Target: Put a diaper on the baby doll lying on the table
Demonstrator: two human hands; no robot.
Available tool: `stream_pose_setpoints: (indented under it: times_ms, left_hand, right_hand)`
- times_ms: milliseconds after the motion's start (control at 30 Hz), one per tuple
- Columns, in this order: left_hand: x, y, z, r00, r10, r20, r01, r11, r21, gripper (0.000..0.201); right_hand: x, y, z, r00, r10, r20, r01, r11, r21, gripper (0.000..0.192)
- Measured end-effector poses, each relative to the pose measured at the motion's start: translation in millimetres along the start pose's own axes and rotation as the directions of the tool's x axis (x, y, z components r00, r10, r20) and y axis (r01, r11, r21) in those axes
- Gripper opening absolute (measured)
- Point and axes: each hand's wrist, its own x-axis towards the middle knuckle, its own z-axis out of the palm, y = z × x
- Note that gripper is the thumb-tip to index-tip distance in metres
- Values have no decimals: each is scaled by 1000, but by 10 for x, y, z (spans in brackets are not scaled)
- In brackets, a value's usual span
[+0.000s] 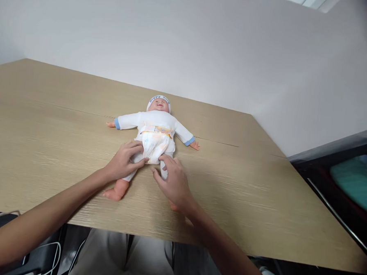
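A baby doll (158, 119) lies on its back on the table, arms spread, its head away from me. It wears a white top with blue cuffs, white trousers and a lettered white headband (160, 98). Over the trousers sits a white diaper (155, 145) with a printed orange-edged waistband. My left hand (125, 161) is curled over the diaper's left leg edge, thumb at its lower border. On the other side my right hand (174, 179) rests at the leg opening, a fingertip touching the diaper and the thumb apart. It partly hides the doll's leg and foot.
The wooden table (230, 189) has a thin seam running across it behind the doll. A pale wall (176, 38) stands behind. At right is a dark object with a blurred green patch (355, 181). White cables (56, 250) hang below the front edge at left.
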Motion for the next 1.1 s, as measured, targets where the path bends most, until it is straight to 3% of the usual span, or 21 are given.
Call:
stream_pose_setpoints:
  times_ms: [200,333,633,933,1100]
  left_hand:
    - [21,34,-18,999,-26,46,25,999,34,33]
    - [19,28,4,995,-103,8,103,994,26,35]
    - [7,-129,50,972,-236,-16,226,946,-235,45]
    - [-88,-198,138,933,-347,-92,292,882,-369,61]
    - [-121,-83,96,940,-329,-87,292,911,-290,47]
  right_hand:
    - [10,19,57,994,107,-19,-105,992,66,29]
    - [35,-16,58,981,190,-36,-184,975,122,30]
    - [42,16,-14,958,267,-103,-219,916,336,39]
    - [42,93,-117,939,326,-106,-278,905,320,38]
    - [39,124,-150,956,280,-83,-254,938,234,29]
